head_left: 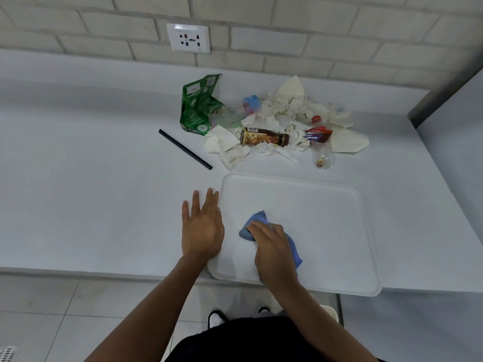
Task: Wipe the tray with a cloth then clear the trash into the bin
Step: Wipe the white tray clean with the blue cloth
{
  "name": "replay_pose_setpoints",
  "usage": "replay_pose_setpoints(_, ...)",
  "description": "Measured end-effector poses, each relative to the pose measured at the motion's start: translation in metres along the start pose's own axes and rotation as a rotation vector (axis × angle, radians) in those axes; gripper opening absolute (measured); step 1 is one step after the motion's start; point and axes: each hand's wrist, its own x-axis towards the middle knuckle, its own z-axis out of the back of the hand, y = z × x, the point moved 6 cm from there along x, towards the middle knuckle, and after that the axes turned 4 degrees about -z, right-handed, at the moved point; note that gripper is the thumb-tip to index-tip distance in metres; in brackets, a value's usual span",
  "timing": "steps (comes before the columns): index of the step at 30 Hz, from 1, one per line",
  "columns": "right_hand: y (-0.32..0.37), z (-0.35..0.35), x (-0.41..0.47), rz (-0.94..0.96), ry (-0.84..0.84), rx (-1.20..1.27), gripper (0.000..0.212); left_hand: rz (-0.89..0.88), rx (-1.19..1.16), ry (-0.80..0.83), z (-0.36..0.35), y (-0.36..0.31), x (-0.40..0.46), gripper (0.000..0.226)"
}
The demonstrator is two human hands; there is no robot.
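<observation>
A white tray [326, 218] lies at the counter's front edge, its near side hanging slightly over. My right hand [273, 250] presses a bunched blue cloth [252, 226] onto the tray's left part. My left hand [202, 226] lies flat and open on the counter, its thumb side against the tray's left rim. Behind the tray sits a heap of trash: crumpled tissues [290, 108], a green wrapper [197, 105], a brown bottle [264, 137] on its side, a clear plastic bottle [322, 150] with a red label, and a black straw [185, 148].
The white counter [91, 178] runs to a brick wall with a power socket [188, 38]. A grey panel [449, 100] rises at the right. Below the tray, a white bin's rim [330, 313] shows beside my arm. My shoes [215, 318] stand on the tiled floor.
</observation>
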Motion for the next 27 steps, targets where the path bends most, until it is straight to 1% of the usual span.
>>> replay_pose_setpoints(2,-0.017,0.021,-0.001,-0.083,-0.093,0.025,0.056,-0.004,-0.025,-0.015,0.001,0.0,-0.001,0.051)
replay_pose_setpoints(6,-0.062,0.08,-0.002,-0.334,-0.261,0.1,0.05,-0.014,-0.092,-0.042,0.004,-0.001,-0.003,0.053)
replay_pose_setpoints(9,-0.096,0.137,-0.012,-0.398,-0.425,0.108,0.048,-0.002,-0.129,-0.048,0.006,-0.002,-0.005,0.053)
replay_pose_setpoints(11,-0.121,0.169,-0.017,-0.437,-0.485,0.054,0.046,0.004,-0.136,-0.054,0.008,-0.005,-0.005,0.056)
replay_pose_setpoints(12,-0.136,0.181,-0.02,-0.456,-0.506,0.08,0.041,0.006,-0.133,-0.054,0.009,-0.007,-0.005,0.057)
replay_pose_setpoints(14,-0.163,0.198,-0.026,-0.481,-0.562,0.232,0.024,0.011,-0.109,-0.04,0.01,-0.01,-0.003,0.058)
replay_pose_setpoints(16,-0.191,0.209,-0.03,-0.526,-0.601,0.234,0.019,0.013,-0.044,-0.013,0.01,-0.016,-0.002,0.059)
replay_pose_setpoints(19,-0.229,0.21,-0.034,-0.634,-0.555,0.161,0.006,0.033,0.01,0.027,0.007,-0.031,-0.001,0.056)
replay_pose_setpoints(20,-0.24,0.208,-0.035,-0.699,-0.514,0.156,0.007,0.05,-0.005,0.027,0.006,-0.036,-0.001,0.052)
replay_pose_setpoints(21,-0.249,0.207,-0.036,-0.71,-0.477,0.083,0.016,0.064,-0.015,0.024,0.006,-0.042,-0.002,0.051)
replay_pose_setpoints(22,-0.256,0.208,-0.035,-0.679,-0.452,-0.039,0.027,0.065,-0.013,0.018,0.005,-0.047,-0.002,0.051)
replay_pose_setpoints(24,-0.264,0.209,-0.034,-0.631,-0.434,-0.191,0.04,0.043,-0.009,0.02,0.004,-0.058,0.001,0.058)
replay_pose_setpoints(27,-0.276,0.202,-0.036,-0.668,-0.363,-0.203,0.049,0.036,-0.025,0.03,0.0,-0.066,0.005,0.065)
